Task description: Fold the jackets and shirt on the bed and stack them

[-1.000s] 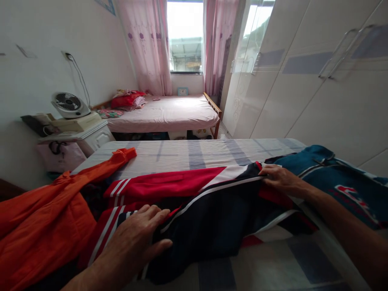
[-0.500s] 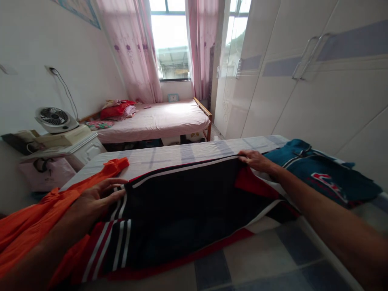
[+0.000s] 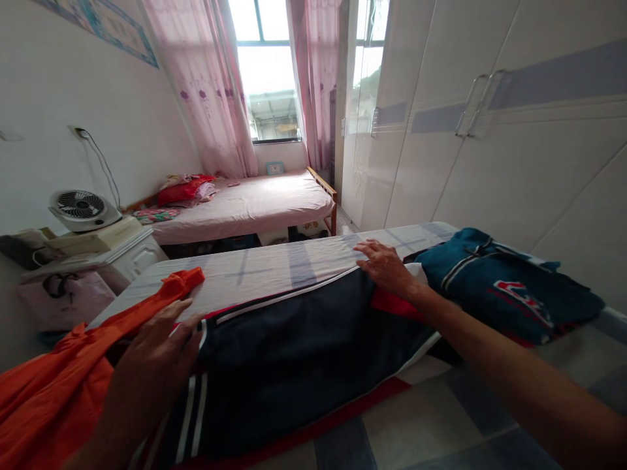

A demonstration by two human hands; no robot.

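A dark navy garment (image 3: 289, 365) with white piping, red panels and striped ribbing lies spread on the near bed. At its upper left corner my left hand (image 3: 159, 346) rests with fingers stretched out over the striped edge. My right hand (image 3: 385, 264) is at the upper right corner, its fingers apart and slightly bent over the far edge beside a red panel. Left of the garment is an orange piece of clothing (image 3: 73, 385), partly hidden behind my left forearm. To the right lies a folded teal garment (image 3: 504, 287) with a red and white emblem.
The near bed has a checked sheet (image 3: 264, 264). Beyond it stands a second bed (image 3: 274, 202) with a pink sheet under a window. White wardrobes (image 3: 533, 170) line the right side. A small fan (image 3: 82, 209) sits on a cabinet (image 3: 134, 261) at left.
The garment's far edge, held up before, has come down nearer the bed. My right hand has moved left and loosened its fingers; my left hand now lies flatter.
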